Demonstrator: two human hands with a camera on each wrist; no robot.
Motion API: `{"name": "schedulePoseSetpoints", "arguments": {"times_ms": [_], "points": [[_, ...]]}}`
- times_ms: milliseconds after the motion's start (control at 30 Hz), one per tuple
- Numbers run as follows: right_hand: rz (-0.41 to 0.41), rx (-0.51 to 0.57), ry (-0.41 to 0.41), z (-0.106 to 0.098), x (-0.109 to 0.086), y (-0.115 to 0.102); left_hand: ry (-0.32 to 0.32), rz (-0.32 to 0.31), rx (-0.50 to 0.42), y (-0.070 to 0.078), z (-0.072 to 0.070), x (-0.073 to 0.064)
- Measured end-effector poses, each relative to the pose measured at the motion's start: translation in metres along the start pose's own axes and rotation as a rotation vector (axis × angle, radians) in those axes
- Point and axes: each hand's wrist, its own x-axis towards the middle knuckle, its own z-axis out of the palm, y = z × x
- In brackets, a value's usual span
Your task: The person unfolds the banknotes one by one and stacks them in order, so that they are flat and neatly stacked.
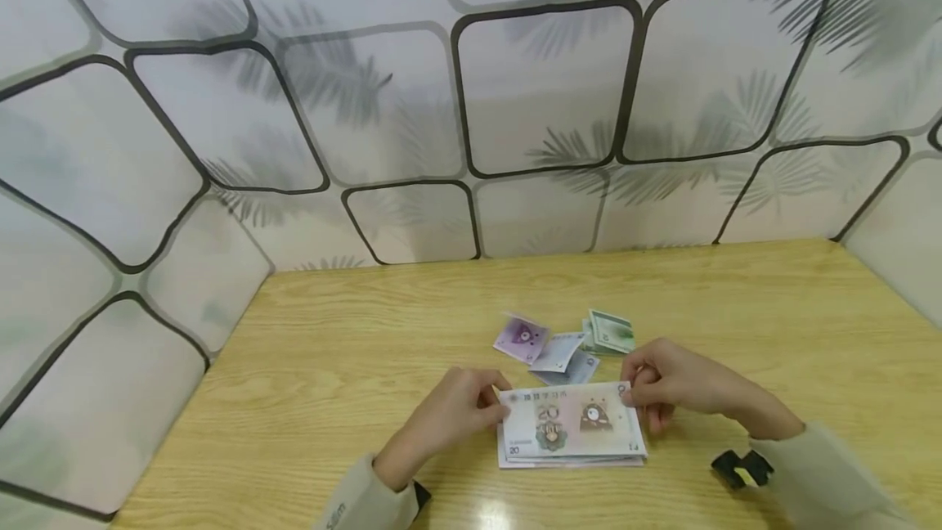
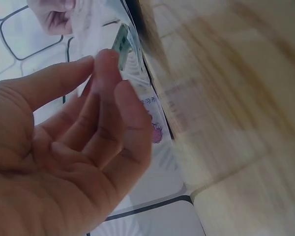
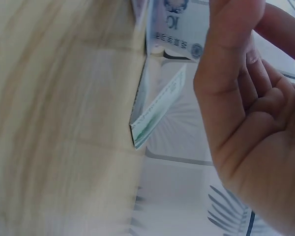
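Note:
A pale play banknote (image 1: pixel 570 444) marked 20 lies face up on a small pile of notes (image 1: pixel 508 462) whose edges show beneath it. My left hand (image 1: pixel 459 403) pinches its upper left edge between thumb and fingers. On the other side, my right hand (image 1: pixel 688 383) pinches the upper right corner, its other fingers curled below. Just beyond are a folded purple note (image 1: pixel 521 338), folded blue-grey notes (image 1: pixel 559 352) and folded green notes (image 1: pixel 612 332). A green note (image 3: pixel 160 108) stands half unfolded in the right wrist view. The left wrist view is partly blurred at the fingertips.
The notes lie on a wood-grain table (image 1: pixel 353 334). A pale wall (image 1: pixel 545 96) with dark rounded outlines and leaf shadows rises behind the table and along its left side. Dark straps (image 1: pixel 739 469) sit at both sleeve cuffs.

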Motion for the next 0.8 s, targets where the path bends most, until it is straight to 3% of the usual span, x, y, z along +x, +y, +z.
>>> {"name": "schedulePoseSetpoints", "arguments": {"times_ms": [333,467,633,800], "points": [[0.048,-0.030,0.000,0.007,0.003,0.001,-0.056,-0.034,0.171,-0.001,0.003,-0.001],[0.085,-0.040,0.024,0.008,0.003,0.002,-0.077,-0.040,0.306,0.000,0.005,-0.003],[0.137,-0.054,0.056,0.011,0.003,0.003,-0.167,-0.025,0.478,0.002,0.008,-0.007],[0.117,-0.198,0.103,0.011,0.004,0.002,-0.199,0.014,0.571,0.003,0.011,-0.010]]}}
